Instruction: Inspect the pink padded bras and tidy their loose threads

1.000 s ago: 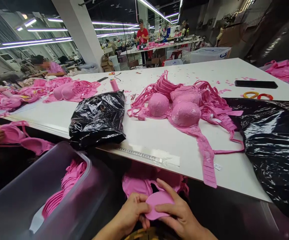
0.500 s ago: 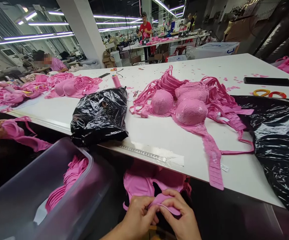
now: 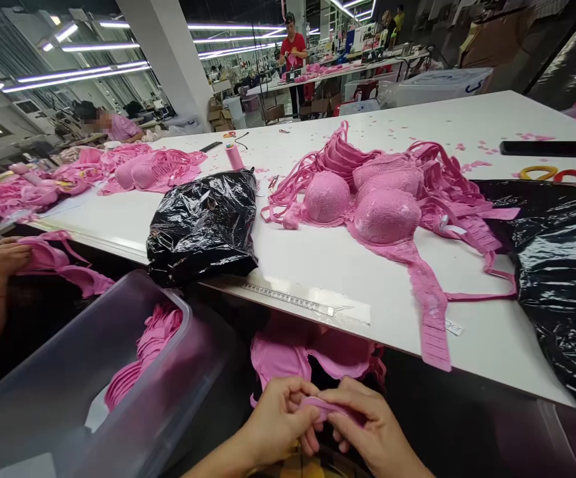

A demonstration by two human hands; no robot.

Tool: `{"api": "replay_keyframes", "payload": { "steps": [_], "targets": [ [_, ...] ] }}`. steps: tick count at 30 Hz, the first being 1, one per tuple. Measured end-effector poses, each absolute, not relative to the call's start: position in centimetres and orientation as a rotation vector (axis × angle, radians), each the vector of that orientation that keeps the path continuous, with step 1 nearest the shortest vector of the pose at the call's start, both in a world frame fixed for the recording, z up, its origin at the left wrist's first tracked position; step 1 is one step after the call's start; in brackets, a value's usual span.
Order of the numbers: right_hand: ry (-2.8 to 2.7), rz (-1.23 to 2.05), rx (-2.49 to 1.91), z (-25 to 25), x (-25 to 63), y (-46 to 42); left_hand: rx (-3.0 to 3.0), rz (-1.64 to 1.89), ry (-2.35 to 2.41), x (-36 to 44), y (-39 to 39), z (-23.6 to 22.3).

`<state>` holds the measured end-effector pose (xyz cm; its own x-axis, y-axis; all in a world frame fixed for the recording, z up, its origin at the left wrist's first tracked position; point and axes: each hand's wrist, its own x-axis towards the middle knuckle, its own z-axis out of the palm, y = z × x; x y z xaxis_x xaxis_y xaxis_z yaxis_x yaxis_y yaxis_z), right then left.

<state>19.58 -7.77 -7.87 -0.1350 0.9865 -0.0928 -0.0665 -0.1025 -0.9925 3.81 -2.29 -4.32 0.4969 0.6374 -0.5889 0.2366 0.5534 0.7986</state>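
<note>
Head view: left hand [image 3: 280,421] and right hand [image 3: 373,421] pinch one bent pad [image 3: 319,405], right of the bin [image 3: 68,352]. Inside, stacked pads [image 3: 127,382] lie untouched.

Tube lights [image 3: 83,74] glow white across the upper left and top centre. The bench [image 3: 288,259] is bright; below its edge, dark shadow. Glare streaks the black bags [image 3: 208,222]. Wide-angle distortion stretches the sides; the far background looks soft.

The pink pad [image 3: 323,407] is mostly covered by the left hand [image 3: 282,415] and right hand [image 3: 367,418]. The bin [image 3: 192,378] is cut off at left and bottom, the large black bag [image 3: 567,265] at right. The pink cups [image 3: 278,360] are partly hidden by the tabletop [image 3: 288,259].
</note>
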Motion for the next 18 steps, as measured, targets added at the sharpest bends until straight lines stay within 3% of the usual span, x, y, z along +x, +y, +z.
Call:
{"api": "replay_keyframes", "payload": {
  "steps": [11, 18],
  "targets": [
    [-1.216, 1.161, -0.928, -11.0, 18.9, -9.1, 0.479, 0.318, 0.930, 3.7, -2.5, -5.3],
    [-1.373, 0.867, -0.942, -11.7, 18.0, -9.0, 0.541, 0.303, 0.940, 3.3, -2.0, -5.9]
  ]
}}
